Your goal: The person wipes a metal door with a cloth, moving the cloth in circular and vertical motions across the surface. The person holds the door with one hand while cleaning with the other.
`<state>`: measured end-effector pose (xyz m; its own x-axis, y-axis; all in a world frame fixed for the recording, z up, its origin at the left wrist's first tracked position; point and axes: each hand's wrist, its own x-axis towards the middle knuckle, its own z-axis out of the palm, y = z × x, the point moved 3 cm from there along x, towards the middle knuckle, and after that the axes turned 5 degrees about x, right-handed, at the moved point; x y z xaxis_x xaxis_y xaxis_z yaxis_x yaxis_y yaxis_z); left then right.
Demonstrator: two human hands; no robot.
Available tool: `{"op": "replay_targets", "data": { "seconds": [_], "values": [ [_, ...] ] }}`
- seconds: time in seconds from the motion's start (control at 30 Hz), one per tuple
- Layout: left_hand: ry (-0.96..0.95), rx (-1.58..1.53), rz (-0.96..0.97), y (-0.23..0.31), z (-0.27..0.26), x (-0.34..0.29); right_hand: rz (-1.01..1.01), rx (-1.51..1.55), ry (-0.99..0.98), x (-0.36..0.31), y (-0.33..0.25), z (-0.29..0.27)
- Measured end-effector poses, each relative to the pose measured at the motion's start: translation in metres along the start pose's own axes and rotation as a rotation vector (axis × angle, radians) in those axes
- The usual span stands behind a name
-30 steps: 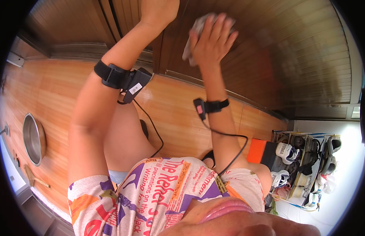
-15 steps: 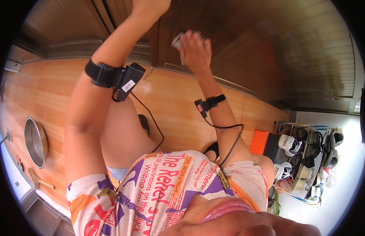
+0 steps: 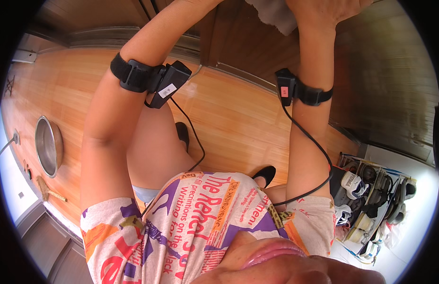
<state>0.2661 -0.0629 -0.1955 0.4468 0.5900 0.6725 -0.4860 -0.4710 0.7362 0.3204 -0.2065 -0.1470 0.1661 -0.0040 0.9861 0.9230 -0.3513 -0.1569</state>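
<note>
At the top of the view my right hand (image 3: 323, 10) is raised, with part of its fingers cut off by the edge. A crumpled grey cloth (image 3: 278, 16) hangs at its thumb side, in that hand's grip, against a dark brown panelled surface (image 3: 238, 45). My left arm reaches up to the same surface. Only the wrist end of my left hand (image 3: 211, 3) shows at the top edge, and its fingers are out of sight. Black straps with small boxes and cables sit on both forearms.
A metal basin (image 3: 49, 146) stands on the wood-look floor (image 3: 229, 109) at the left, near a brush with a pale handle (image 3: 54, 194). A rack of shoes (image 3: 371, 208) stands by the white wall at the lower right.
My right hand has moved up and to the right with the cloth, from low on the brown surface. My left hand has risen slightly, mostly out of view.
</note>
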Motion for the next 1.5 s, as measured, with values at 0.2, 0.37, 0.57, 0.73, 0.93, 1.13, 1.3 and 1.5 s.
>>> {"op": "replay_targets", "data": {
  "seconds": [0.2,0.37,0.57,0.73,0.93,1.13,1.3,1.5],
  "values": [
    [0.047,0.099,-0.022,-0.017,-0.004,0.001,-0.426,-0.532,-0.409,-0.149,0.021,0.001],
    [0.082,0.148,0.076,-0.013,-0.003,0.004,-0.523,-0.586,-0.562,-0.302,0.045,-0.001],
    [-0.01,0.126,0.111,-0.007,-0.002,0.003,-0.838,-0.607,-0.702,-0.373,0.076,-0.018],
    [0.073,0.165,0.117,-0.007,0.001,0.003,-1.036,-0.56,-0.937,-0.361,0.081,-0.034],
    [0.022,0.165,0.111,-0.004,-0.004,0.004,-0.83,-0.284,-0.953,-0.352,0.076,-0.055],
    [-0.053,0.145,0.046,-0.012,-0.008,0.007,-0.815,-0.341,-0.885,-0.354,0.075,-0.06],
    [0.105,0.169,0.195,-0.019,-0.004,0.01,-0.717,-0.301,-1.018,-0.37,0.07,-0.047],
    [0.103,0.179,0.245,-0.022,-0.005,0.011,-0.862,-0.417,-1.191,-0.391,0.07,-0.038]
  ]
}}
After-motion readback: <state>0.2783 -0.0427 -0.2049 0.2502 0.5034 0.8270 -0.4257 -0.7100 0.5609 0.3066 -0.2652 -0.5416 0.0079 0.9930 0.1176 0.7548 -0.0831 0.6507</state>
